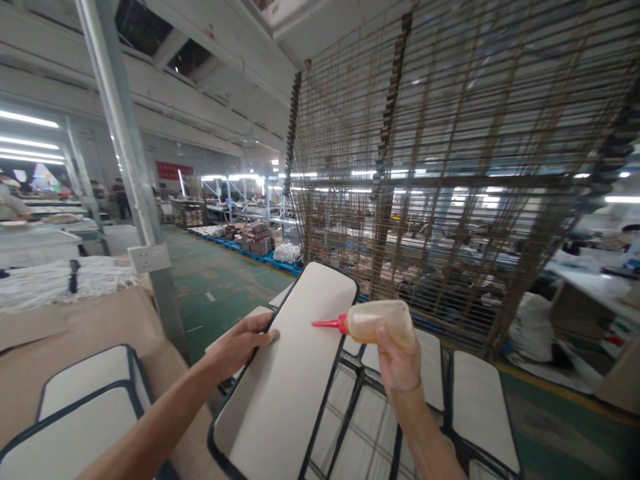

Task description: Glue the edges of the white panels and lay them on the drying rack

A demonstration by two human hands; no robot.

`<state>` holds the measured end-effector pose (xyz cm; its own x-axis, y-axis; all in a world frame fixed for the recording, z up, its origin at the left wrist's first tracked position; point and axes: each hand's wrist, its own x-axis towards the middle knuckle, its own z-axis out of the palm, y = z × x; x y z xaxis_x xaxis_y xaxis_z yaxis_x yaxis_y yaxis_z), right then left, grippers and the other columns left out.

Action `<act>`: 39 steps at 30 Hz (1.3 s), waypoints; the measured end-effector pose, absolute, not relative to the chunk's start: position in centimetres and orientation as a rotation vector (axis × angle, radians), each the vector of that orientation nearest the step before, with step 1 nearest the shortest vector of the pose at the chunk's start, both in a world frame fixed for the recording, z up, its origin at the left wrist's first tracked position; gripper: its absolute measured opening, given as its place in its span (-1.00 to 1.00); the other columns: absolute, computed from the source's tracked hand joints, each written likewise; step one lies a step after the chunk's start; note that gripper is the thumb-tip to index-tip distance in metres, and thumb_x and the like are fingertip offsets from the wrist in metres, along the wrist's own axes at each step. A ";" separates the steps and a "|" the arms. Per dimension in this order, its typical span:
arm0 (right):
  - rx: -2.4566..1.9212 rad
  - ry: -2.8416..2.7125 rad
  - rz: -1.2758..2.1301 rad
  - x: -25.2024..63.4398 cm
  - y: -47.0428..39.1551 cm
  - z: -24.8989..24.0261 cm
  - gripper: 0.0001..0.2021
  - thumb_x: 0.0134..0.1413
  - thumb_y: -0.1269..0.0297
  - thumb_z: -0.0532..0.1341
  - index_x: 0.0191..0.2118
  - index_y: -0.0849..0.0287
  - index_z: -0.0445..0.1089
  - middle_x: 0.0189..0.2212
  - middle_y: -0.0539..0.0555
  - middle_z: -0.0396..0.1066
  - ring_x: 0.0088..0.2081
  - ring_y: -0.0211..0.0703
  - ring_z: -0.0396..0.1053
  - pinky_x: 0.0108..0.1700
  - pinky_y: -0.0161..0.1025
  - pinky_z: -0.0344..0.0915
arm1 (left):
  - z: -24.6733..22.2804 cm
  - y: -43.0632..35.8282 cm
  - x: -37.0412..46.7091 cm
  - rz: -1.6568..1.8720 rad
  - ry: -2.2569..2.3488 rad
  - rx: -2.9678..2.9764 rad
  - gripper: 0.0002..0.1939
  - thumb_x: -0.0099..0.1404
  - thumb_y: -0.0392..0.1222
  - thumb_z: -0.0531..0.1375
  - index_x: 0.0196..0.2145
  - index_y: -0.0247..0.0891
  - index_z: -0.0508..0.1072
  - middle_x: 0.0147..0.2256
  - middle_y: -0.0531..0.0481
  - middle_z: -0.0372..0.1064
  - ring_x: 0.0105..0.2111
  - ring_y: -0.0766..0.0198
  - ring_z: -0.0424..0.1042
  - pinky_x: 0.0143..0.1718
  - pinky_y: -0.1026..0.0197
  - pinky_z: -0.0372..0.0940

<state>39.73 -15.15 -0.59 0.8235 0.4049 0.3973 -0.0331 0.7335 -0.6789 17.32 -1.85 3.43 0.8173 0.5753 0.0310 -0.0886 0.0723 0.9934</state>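
My left hand (249, 345) grips the left edge of a long white panel (293, 373) with rounded corners and a dark border, its thumb lying on the white face. The panel is tilted, its far end raised. In my right hand (400, 360) is a squeeze bottle (380, 321) of amber liquid, held on its side. Its red nozzle (327, 324) points left over the panel's upper part; whether the tip touches the surface I cannot tell. More dark-edged white panels (480, 400) lie on a rack below and to the right.
A tall wire rack (450, 180) leans up at the right. At the left, dark-edged white pieces (75, 427) sit on a brown-covered table (120, 320) beside a metal post (120, 133). Bundled goods (257, 239) stand farther back along the green floor (200, 293).
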 end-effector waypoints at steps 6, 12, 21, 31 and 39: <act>-0.828 -0.798 0.349 37.4 -16.1 -2.5 -0.46 -0.37 0.27 0.48 -0.12 0.13 0.43 -0.29 0.03 0.51 -0.30 -0.11 0.45 -0.22 -0.20 0.43 | 2.7 -1.4 17.3 0.538 0.437 1.434 -0.45 0.00 -0.14 0.36 -0.02 -0.29 0.47 -0.31 -0.09 0.54 -0.42 0.17 0.48 -0.39 0.25 0.34; -0.738 -0.551 0.059 39.5 -13.3 1.0 -0.45 -0.36 0.22 0.47 -0.12 0.16 0.40 -0.26 0.03 0.50 -0.25 -0.13 0.43 -0.07 -0.10 0.38 | 3.1 -1.0 16.9 0.443 0.308 1.462 -0.52 0.11 -0.16 0.29 0.01 -0.27 0.46 -0.23 -0.10 0.53 -0.32 0.11 0.50 -0.30 0.21 0.35; -0.927 -0.739 0.064 35.9 -14.3 -0.4 -0.47 -0.27 0.23 0.45 -0.07 0.16 0.41 -0.26 0.07 0.52 -0.25 -0.04 0.46 -0.14 -0.09 0.43 | 2.1 2.4 15.9 0.454 0.337 1.398 -0.43 0.05 -0.16 0.33 0.05 -0.26 0.44 -0.22 -0.12 0.55 -0.31 0.07 0.51 -0.31 0.20 0.36; -0.986 -0.804 0.291 32.9 -13.9 -3.6 -0.45 -0.30 0.18 0.46 -0.08 0.16 0.42 -0.28 0.10 0.52 -0.30 0.00 0.46 -0.25 -0.10 0.44 | 1.1 5.3 14.9 0.456 0.347 1.294 -0.42 -0.06 -0.16 0.41 -0.03 -0.31 0.50 -0.24 -0.14 0.56 -0.23 0.04 0.50 -0.28 0.21 0.36; -0.937 -0.597 0.086 33.5 -13.4 -3.0 -0.40 -0.30 0.17 0.46 -0.03 0.12 0.37 -0.25 0.04 0.49 -0.23 -0.09 0.44 -0.10 -0.12 0.38 | -0.1 6.8 14.2 0.476 0.505 1.177 -0.49 -0.14 -0.26 0.45 -0.15 -0.29 0.53 -0.24 -0.06 0.56 -0.30 0.19 0.50 -0.29 0.30 0.38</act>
<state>33.48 -13.37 -2.98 0.8360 0.3212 0.4450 0.1828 0.6015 -0.7777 14.16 6.84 -0.11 0.7946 0.5946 -0.1225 -0.0876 0.3119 0.9461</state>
